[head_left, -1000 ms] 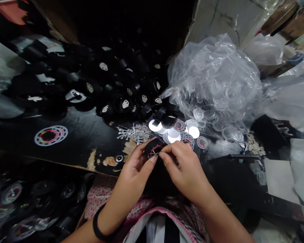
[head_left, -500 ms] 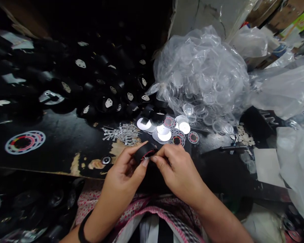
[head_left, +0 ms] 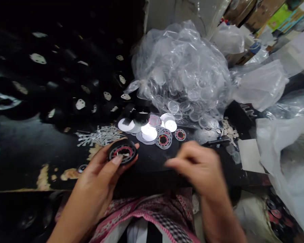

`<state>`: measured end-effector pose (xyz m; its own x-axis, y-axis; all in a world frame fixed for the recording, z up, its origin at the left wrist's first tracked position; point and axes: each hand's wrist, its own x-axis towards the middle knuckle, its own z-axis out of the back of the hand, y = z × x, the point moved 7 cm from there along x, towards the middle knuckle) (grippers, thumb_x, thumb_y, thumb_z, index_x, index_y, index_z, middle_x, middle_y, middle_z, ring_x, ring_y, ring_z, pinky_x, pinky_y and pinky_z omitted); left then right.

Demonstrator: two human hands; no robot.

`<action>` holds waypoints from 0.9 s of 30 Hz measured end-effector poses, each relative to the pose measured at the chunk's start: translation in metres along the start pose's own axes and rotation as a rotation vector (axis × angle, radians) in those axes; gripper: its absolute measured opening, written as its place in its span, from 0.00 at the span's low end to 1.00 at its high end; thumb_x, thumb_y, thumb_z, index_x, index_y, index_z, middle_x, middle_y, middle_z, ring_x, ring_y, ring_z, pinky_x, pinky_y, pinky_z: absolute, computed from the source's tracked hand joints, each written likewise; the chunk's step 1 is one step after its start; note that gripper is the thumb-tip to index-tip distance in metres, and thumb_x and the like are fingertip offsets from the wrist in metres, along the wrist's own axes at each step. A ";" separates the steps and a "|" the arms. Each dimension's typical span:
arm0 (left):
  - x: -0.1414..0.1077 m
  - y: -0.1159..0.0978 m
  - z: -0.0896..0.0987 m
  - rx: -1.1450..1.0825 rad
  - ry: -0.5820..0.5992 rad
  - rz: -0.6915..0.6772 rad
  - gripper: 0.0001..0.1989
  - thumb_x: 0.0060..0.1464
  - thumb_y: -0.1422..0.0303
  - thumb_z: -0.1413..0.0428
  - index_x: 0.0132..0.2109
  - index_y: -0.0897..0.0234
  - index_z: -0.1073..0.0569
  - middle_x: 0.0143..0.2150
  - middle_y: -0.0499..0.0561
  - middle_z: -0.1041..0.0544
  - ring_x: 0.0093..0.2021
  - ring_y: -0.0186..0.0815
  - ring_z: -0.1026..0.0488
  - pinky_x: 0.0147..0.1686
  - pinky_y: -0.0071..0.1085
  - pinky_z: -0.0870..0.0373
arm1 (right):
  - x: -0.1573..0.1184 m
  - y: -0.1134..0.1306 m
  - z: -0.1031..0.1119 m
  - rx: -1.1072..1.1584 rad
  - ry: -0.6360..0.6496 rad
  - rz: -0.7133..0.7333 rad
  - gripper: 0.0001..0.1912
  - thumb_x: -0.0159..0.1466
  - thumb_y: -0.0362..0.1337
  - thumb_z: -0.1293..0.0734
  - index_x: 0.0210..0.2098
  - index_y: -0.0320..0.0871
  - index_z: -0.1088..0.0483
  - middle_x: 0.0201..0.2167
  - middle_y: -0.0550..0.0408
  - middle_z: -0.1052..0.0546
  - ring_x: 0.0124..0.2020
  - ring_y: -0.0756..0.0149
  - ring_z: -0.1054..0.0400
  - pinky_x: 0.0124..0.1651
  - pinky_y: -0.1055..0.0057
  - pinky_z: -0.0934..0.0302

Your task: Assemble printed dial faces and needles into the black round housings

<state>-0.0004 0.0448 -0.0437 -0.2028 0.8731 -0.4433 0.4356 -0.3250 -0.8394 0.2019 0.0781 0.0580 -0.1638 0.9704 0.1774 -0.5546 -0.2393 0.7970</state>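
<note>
My left hand holds a round black gauge housing with a red-and-white dial face and a pale needle, face up above the near table edge. My right hand is blurred to the right of it, away from the housing, with fingers curled; I cannot see anything in it. Just beyond lie printed dial discs, white discs and a loose heap of thin pale needles.
A pile of black housings fills the back left of the black worktable. A clear plastic bag of transparent round lenses sits at the back centre. More plastic bags and white paper lie right.
My right hand has left the housing and moved right. My left hand has tilted the housing so its dial faces up. The view has swung right.
</note>
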 end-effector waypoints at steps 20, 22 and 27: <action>-0.016 0.071 -0.039 -0.479 0.289 0.604 0.16 0.49 0.63 0.30 0.44 0.63 0.18 0.44 0.55 0.16 0.46 0.43 0.19 0.50 0.36 0.23 | 0.005 0.012 -0.036 0.625 -0.024 0.147 0.14 0.65 0.26 0.42 0.35 0.45 0.27 0.32 0.57 0.28 0.29 0.71 0.35 0.33 0.69 0.36; -0.016 0.068 -0.041 -0.480 0.307 0.585 0.15 0.47 0.65 0.29 0.43 0.61 0.18 0.43 0.52 0.16 0.46 0.42 0.19 0.47 0.33 0.22 | 0.007 0.019 -0.047 0.462 0.063 0.222 0.14 0.64 0.25 0.43 0.33 0.45 0.29 0.30 0.57 0.28 0.32 0.70 0.34 0.37 0.69 0.35; -0.017 0.064 -0.043 -0.456 0.325 0.564 0.14 0.42 0.68 0.28 0.39 0.60 0.18 0.34 0.47 0.17 0.38 0.38 0.20 0.35 0.25 0.23 | 0.009 0.034 -0.048 0.332 0.165 0.342 0.12 0.64 0.25 0.43 0.28 0.44 0.33 0.26 0.59 0.30 0.30 0.70 0.34 0.36 0.72 0.34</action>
<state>0.0689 0.0245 -0.0766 0.3907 0.7061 -0.5906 0.7268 -0.6303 -0.2729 0.1426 0.0772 0.0596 -0.4322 0.8140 0.3881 -0.1617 -0.4933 0.8547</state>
